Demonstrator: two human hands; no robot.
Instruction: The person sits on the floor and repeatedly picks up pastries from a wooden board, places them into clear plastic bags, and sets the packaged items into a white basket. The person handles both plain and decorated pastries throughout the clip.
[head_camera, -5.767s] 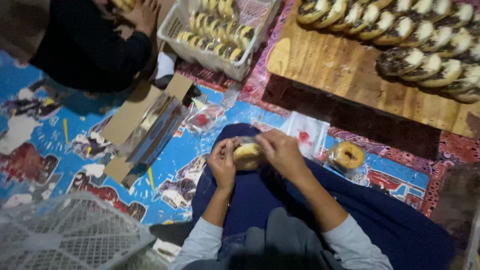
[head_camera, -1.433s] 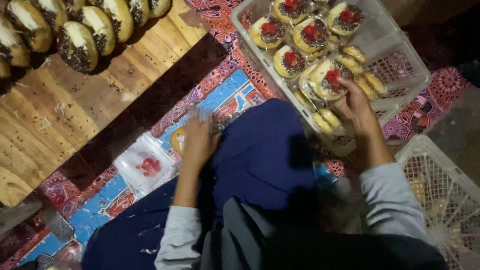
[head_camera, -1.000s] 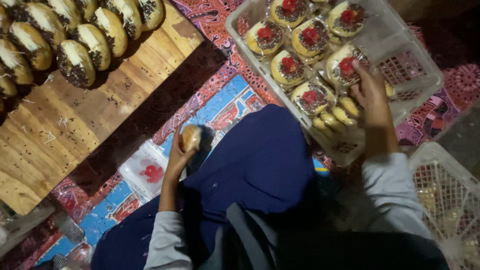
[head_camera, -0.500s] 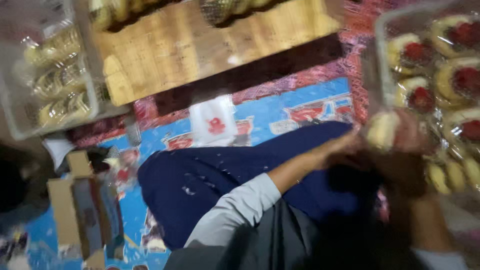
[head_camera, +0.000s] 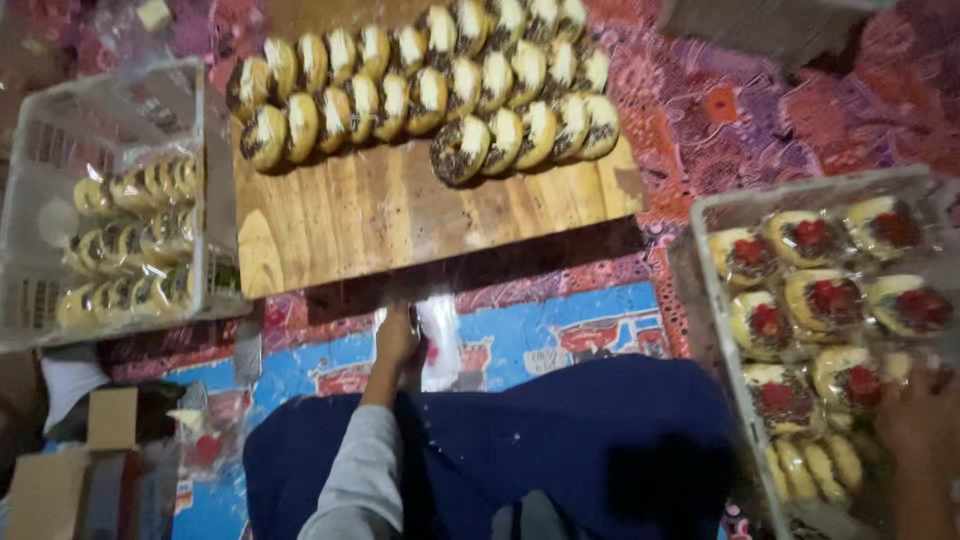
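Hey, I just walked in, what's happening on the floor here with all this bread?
A person sits on a patterned mat, packing filled buns. Their left hand rests on a small stack of clear plastic bags in front of their lap. Their right hand is at the crate on the right, which holds bagged buns with red topping. Unwrapped chocolate-sprinkled buns are lined up on a wooden board, and a second crate on the left holds more bagged ones.

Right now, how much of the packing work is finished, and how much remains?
Done: wrapped pastries fill the right crate and partly fill the left crate. In hand: the left hand touches a stack of clear bags; the right hand rests in the right crate. Left: rows of unwrapped pastries on the wooden board.
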